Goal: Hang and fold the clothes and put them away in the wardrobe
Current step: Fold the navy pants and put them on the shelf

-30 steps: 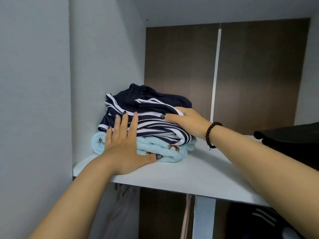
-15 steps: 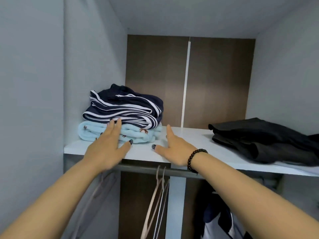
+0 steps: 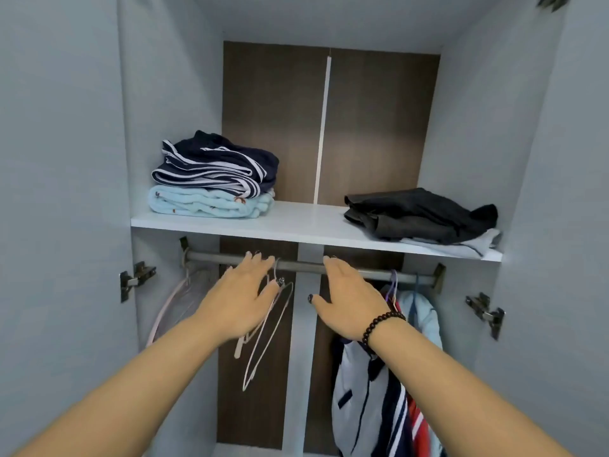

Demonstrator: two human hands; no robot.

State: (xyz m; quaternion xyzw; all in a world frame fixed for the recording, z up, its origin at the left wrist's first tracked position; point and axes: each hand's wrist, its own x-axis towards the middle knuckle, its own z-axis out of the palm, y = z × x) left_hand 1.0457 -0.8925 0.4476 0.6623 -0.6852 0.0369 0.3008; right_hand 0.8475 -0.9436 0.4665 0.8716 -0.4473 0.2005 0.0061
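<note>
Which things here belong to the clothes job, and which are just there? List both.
Job: striped clothes, blue towel, black clothes, shelf, rail, hangers, hung clothes, left hand, right hand.
Just there: hinges, bracelet.

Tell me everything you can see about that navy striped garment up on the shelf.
The navy striped garment is dark blue cloth with white stripes, folded into a loose, slightly rumpled bundle of several layers. It lies on top of a folded light blue fleece, at the left end of the white shelf, close to the wardrobe's left wall. Neither hand touches it; both are lower, in front of the rail.
</note>
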